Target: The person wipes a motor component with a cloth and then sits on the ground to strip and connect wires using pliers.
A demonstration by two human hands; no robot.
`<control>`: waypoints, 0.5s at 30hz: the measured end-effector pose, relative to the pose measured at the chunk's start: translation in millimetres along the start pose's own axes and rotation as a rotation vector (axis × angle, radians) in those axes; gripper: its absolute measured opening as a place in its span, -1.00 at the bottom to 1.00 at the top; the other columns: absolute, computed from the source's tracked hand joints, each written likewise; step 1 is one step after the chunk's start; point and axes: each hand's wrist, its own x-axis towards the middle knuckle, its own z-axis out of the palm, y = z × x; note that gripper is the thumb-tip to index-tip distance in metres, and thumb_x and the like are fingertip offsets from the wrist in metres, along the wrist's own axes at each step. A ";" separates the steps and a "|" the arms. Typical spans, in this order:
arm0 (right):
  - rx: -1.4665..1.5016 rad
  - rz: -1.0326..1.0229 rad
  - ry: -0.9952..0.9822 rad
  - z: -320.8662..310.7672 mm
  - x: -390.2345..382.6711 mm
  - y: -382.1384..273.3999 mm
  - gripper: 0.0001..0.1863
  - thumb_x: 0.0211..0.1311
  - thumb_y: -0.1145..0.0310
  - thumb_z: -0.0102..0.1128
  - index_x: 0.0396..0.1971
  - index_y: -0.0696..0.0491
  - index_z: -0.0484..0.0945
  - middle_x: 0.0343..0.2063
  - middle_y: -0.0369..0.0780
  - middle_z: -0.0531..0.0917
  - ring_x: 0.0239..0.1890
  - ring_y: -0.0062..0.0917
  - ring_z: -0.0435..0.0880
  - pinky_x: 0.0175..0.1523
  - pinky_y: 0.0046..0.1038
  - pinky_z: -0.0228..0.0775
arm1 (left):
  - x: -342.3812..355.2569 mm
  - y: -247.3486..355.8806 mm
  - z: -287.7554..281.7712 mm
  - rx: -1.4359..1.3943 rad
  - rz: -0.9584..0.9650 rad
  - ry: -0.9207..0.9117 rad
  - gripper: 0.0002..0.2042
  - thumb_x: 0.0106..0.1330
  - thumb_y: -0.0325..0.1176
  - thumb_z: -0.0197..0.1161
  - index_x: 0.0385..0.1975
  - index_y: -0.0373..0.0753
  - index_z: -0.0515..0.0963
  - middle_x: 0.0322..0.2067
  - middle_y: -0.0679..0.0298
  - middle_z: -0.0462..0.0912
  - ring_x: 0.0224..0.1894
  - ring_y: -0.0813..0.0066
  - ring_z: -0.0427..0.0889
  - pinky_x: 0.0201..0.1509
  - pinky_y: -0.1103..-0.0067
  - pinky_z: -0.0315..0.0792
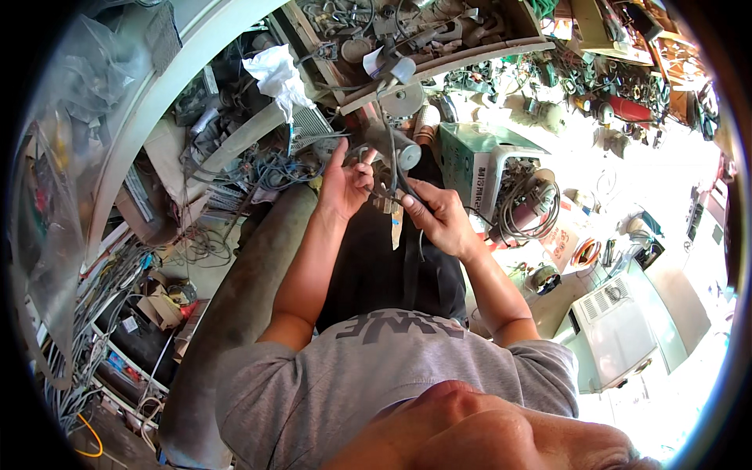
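Here, the left hand [346,188] has one finger raised and the others curled, and I can't tell whether they grip anything. Just to its right, the dark cable [404,186] slants lengthwise into the nearer right hand [443,218], pinched between thumb and fingers, which partly hide it; its far end blurs into clutter.

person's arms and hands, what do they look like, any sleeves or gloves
The left hand and right hand are both bare, without gloves, and no watch or bracelet shows at either wrist. The forearms are uncovered too. Short, loose, plain grey sleeves cover the upper arms, part of a grey T-shirt.
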 end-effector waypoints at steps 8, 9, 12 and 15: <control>-0.468 -0.192 0.036 -12.0 -18.9 -7.9 -0.76 0.23 0.27 0.14 -0.23 0.12 0.54 -0.61 -0.08 0.55 -0.49 -0.15 0.58 -0.40 -0.23 0.38 | 9.2 -17.4 37.3 0.300 0.016 -0.122 -0.50 0.24 0.19 0.10 -0.20 -0.20 0.48 -0.26 0.34 0.64 -0.57 0.73 0.45 -0.64 0.77 0.18; -0.504 -0.182 0.031 -13.5 -21.5 -9.9 -0.77 0.23 0.28 0.14 -0.23 0.12 0.54 -0.61 -0.07 0.55 -0.49 -0.14 0.57 -0.40 -0.23 0.38 | 8.7 -22.6 44.2 0.316 0.051 -0.138 -0.52 0.24 0.18 0.11 -0.22 -0.17 0.48 -0.25 0.35 0.64 -0.56 0.73 0.45 -0.64 0.77 0.18; -0.519 -0.167 0.027 -15.8 -25.8 -4.0 -0.75 0.25 0.28 0.13 -0.17 0.11 0.55 -0.62 -0.08 0.56 -0.54 -0.22 0.59 -0.39 -0.29 0.40 | 24.6 -28.2 55.2 0.472 0.145 -0.112 -0.66 0.35 0.05 0.06 -0.27 -0.12 0.46 -0.41 0.50 0.53 -0.48 0.71 0.43 -0.44 0.71 0.31; -0.098 0.098 0.218 -10.2 -34.4 3.6 -0.69 0.30 0.27 0.10 -0.06 0.12 0.54 -0.63 -0.16 0.57 -0.63 -0.47 0.51 -0.41 -0.41 0.39 | 27.4 -31.6 59.4 0.439 0.193 -0.146 -0.77 0.42 -0.07 0.01 -0.27 -0.10 0.41 -0.58 0.56 0.34 -0.47 0.69 0.37 -0.25 0.62 0.38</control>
